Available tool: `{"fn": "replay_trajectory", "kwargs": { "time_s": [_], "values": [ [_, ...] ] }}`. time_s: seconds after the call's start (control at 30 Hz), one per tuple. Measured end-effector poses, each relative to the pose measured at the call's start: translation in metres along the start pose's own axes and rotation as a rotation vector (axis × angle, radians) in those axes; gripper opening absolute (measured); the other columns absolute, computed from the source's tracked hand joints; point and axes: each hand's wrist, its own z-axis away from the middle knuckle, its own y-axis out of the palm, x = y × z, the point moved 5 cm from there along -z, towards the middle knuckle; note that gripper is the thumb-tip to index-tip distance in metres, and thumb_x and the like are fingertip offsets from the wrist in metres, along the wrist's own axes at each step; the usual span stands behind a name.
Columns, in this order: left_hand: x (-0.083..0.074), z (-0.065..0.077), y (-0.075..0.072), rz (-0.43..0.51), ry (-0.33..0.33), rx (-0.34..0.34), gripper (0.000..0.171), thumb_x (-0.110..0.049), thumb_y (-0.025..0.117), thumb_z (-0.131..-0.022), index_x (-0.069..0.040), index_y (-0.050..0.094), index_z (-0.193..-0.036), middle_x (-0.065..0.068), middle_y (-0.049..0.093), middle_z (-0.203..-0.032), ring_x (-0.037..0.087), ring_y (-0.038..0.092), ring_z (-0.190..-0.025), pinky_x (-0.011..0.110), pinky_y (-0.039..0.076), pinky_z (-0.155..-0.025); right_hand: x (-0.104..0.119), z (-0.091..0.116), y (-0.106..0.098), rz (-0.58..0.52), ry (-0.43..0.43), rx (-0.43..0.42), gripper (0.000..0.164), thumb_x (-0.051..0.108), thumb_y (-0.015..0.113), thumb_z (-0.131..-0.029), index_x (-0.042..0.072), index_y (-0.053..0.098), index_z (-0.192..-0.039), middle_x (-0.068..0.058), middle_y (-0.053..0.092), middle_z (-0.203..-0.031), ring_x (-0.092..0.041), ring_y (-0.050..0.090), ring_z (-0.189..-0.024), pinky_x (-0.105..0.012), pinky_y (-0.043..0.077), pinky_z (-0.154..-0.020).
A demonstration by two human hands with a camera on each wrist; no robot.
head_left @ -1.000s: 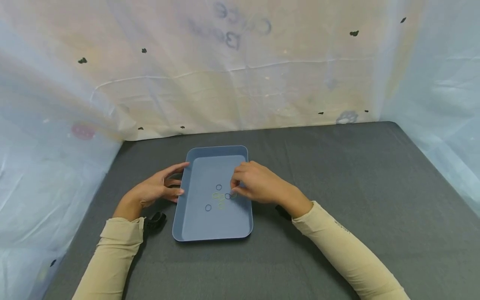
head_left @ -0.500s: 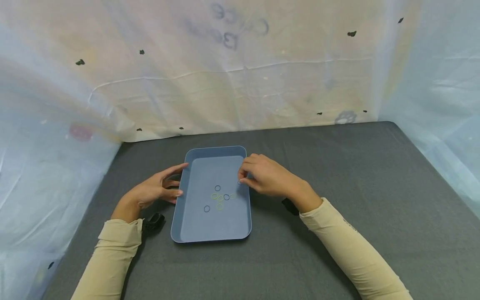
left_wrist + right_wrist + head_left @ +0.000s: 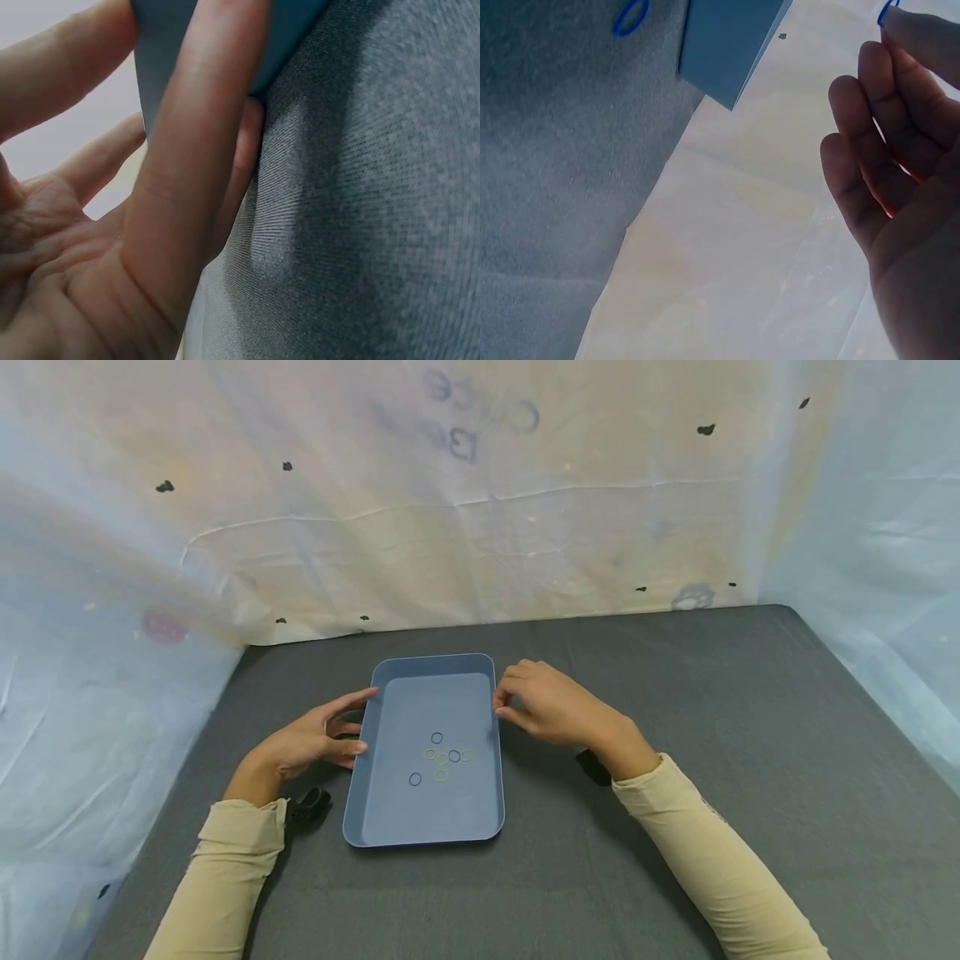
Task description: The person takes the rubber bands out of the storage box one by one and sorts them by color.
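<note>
A shallow blue-grey tray [image 3: 397, 814] lies on the dark cloth, with several thin rubber bands inside: dark ones such as the dark rubber band [image 3: 416, 773] and yellow ones such as the yellow rubber band [image 3: 441, 769]. My left hand [image 3: 303, 743] rests its extended fingers and thumb against the tray's left side. My right hand [image 3: 558, 706] is at the tray's right rim, fingertips overlapping it. Thumb and index finger pinch a blue rubber band [image 3: 883, 16], partly cut off by the frame edge in the right wrist view.
Another blue rubber band [image 3: 631, 16] lies on the cloth outside the tray in the right wrist view. Dark grey cloth [image 3: 675, 735] covers the table. Pale sheets hang at the back [image 3: 480, 552] and along both sides.
My right hand has moved right and away from above the bands to the tray's right rim, carrying a blue rubber band. The left hand has stayed at the tray's left side.
</note>
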Motion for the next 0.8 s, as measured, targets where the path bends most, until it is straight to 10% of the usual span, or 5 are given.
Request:
{"fn": "replay_trajectory", "kwargs": {
  "time_s": [0.8],
  "values": [
    [0.0, 0.001, 0.0, 0.001, 0.002, 0.0, 0.096, -0.012, 0.073, -0.09, -0.023, 0.011, -0.162, 0.021, 0.01, -0.166, 0.049, 0.033, -0.143, 0.045, 0.057, -0.088, -0.024, 0.019, -0.002, 0.057, 0.085, 0.054, 0.006, 0.016, 0.072, -0.092, 0.016, 0.068, -0.088, 0.004, 0.064, -0.091, -0.016, 0.056, -0.088, -0.038, 0.046, -0.087]
  ]
}}
